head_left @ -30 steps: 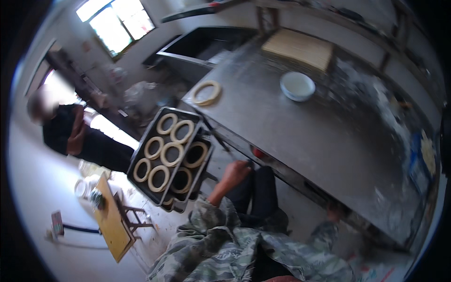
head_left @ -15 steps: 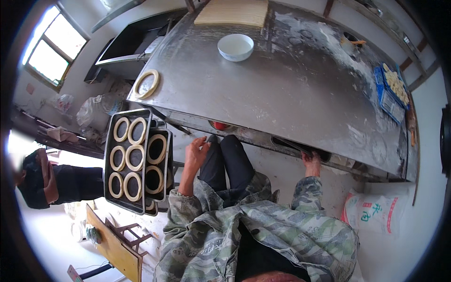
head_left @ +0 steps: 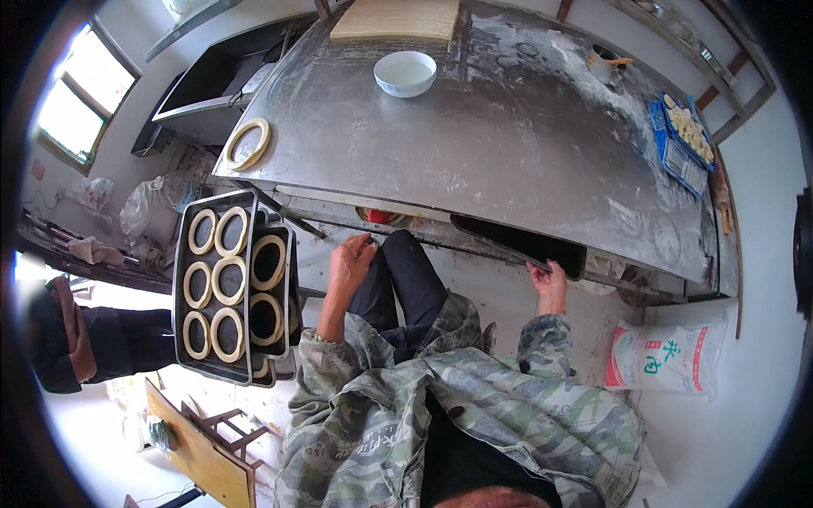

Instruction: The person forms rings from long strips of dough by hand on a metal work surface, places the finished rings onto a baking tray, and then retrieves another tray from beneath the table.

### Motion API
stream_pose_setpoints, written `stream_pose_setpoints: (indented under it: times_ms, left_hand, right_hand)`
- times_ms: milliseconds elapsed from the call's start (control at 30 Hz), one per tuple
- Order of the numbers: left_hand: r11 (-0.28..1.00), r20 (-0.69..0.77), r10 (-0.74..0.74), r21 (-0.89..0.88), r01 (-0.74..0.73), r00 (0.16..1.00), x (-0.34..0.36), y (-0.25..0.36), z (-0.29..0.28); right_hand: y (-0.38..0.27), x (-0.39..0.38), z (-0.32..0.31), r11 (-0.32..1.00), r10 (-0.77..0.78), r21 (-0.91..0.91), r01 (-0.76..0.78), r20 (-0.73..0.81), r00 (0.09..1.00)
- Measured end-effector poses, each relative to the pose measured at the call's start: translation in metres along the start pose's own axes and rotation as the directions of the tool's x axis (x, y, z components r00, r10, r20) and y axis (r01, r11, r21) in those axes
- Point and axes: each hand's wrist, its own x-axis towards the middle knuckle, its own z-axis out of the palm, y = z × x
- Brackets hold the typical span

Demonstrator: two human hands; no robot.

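My right hand (head_left: 550, 284) is closed on the near edge of a dark rectangular baking tray (head_left: 500, 235), which sticks out from beneath the front of the metal worktable (head_left: 542, 161). The tray's far side is hidden under the tabletop. My left hand (head_left: 349, 264) is in front of the table beside my knee, fingers loosely bent, with nothing visible in it. To its left, stacked dark trays (head_left: 179, 279) carry several pale dough rings (head_left: 229, 281). One more dough ring (head_left: 229, 152) lies on the table's left corner.
On the table are a white bowl (head_left: 406, 74), a ridged pale board (head_left: 394, 19), scattered flour and a blue scale (head_left: 677, 161) bearing dough pieces. A white sack (head_left: 665, 356) stands at lower right, a wooden stool (head_left: 199, 449) at lower left. Another person's dark sleeve (head_left: 135, 339) is beside the trays.
My right hand has drawn the dark tray farther out from under the table. The whole view has shifted slightly, moving the table and stacked trays leftward in the picture. My left hand stays near my knee.
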Motion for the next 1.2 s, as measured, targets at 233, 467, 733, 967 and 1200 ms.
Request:
stream_pose_setpoints:
  times_ms: [233, 467, 733, 967, 1200]
  left_hand:
    - [0.996, 0.146, -0.022, -0.081, 0.034, 0.989, 0.012, 0.009, 0.048]
    - [0.996, 0.338, 0.037, -0.085, -0.009, 0.941, 0.034, 0.001, 0.124]
    - [0.971, 0.552, -0.091, -0.135, 0.196, 0.829, 0.015, 0.004, 0.172]
    - [0.955, 0.557, -0.107, -0.173, 0.241, 0.823, -0.003, 0.015, 0.158]
    - [0.925, 0.566, -0.123, -0.232, 0.301, 0.815, -0.026, 0.028, 0.136]
  right_hand:
    - [0.022, -0.037, -0.027, 0.999, -0.018, -0.050, 0.018, -0.002, 1.000]
    - [0.028, -0.097, -0.060, 0.998, -0.033, -0.056, 0.034, 0.020, 0.999]
    - [0.042, -0.148, -0.092, 0.995, -0.021, -0.098, 0.021, 0.002, 1.000]
    - [0.043, -0.176, -0.087, 0.996, 0.000, -0.090, 0.006, 0.062, 0.998]
    - [0.055, -0.216, -0.092, 0.993, -0.020, -0.114, 0.028, 0.071, 0.997]
